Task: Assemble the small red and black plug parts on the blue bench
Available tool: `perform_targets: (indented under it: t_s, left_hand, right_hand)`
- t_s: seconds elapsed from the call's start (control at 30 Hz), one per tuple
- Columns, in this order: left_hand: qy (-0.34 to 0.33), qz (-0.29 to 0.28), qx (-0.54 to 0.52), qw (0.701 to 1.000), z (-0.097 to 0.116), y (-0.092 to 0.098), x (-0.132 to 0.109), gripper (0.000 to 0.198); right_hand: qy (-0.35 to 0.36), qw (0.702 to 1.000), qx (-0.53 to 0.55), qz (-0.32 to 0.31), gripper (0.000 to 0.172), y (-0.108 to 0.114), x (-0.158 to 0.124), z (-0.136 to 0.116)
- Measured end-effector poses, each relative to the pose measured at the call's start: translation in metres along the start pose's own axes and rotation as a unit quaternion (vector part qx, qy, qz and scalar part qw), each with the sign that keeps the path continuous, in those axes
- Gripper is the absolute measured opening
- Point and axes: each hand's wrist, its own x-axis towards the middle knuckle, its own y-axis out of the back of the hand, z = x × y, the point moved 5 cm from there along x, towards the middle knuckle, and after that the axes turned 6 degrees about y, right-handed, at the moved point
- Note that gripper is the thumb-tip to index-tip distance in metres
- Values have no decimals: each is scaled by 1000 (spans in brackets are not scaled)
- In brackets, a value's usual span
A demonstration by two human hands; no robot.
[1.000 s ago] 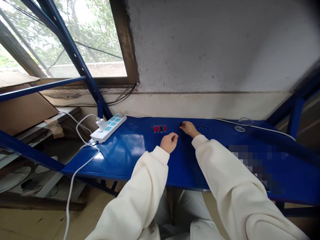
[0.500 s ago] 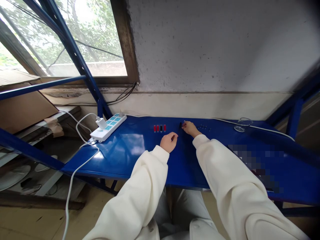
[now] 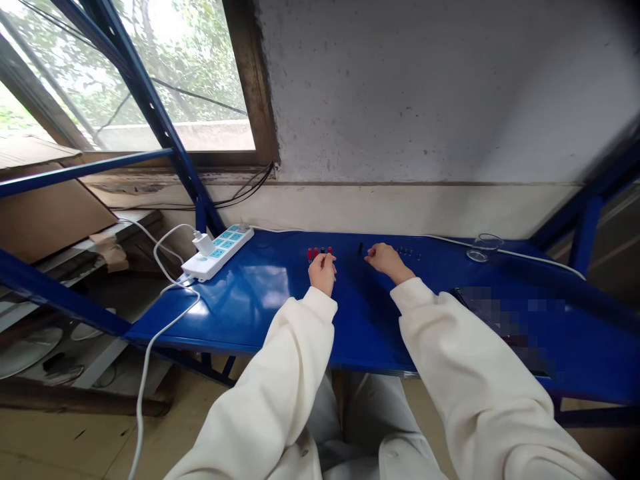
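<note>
My left hand point(image 3: 323, 272) is at the near side of a short row of small red and black cylinders point(image 3: 315, 253), its fingers drawn together. It covers the lower part of some of them, and what its fingertips hold, if anything, is hidden. My right hand point(image 3: 389, 260) is closed in a pinch just right of a small black cylinder point(image 3: 360, 248) standing apart from the row. Whatever sits between its fingertips is too small to make out. Right of that hand, several tiny clear or metallic pieces point(image 3: 410, 253) lie on the blue table point(image 3: 367, 340).
A white power strip point(image 3: 217, 253) with a plugged-in adapter and trailing cable lies at the left. A clear round container point(image 3: 484, 248) stands at the back right, near a white cable point(image 3: 543, 259). A dark flat object point(image 3: 493, 320), partly pixelated, lies beside my right sleeve.
My left hand has moved up and left to the row of cylinders. My right hand has shifted slightly right and down, away from the lone black cylinder, which now shows clear of the fingers.
</note>
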Motion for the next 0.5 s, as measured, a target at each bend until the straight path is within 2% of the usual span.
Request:
perform_targets:
  t_s: [0.17,0.27,0.4,0.5]
  left_hand:
    - [1,-5,-29,1000,0,1,0,23]
    - [7,-5,-33,999,-1,0,0,21]
    - [7,-10,-33,999,0,0,-1,19]
    - [6,-16,-33,999,2,-1,-2,18]
  right_hand:
    - [-14,1000,-2,-14,15,0,-7,0]
    - [-10,1000,-11,13,15,4,-3,10]
    - [39,996,-40,74,28,11,5,19]
    - [77,993,-61,69,34,7,11,20]
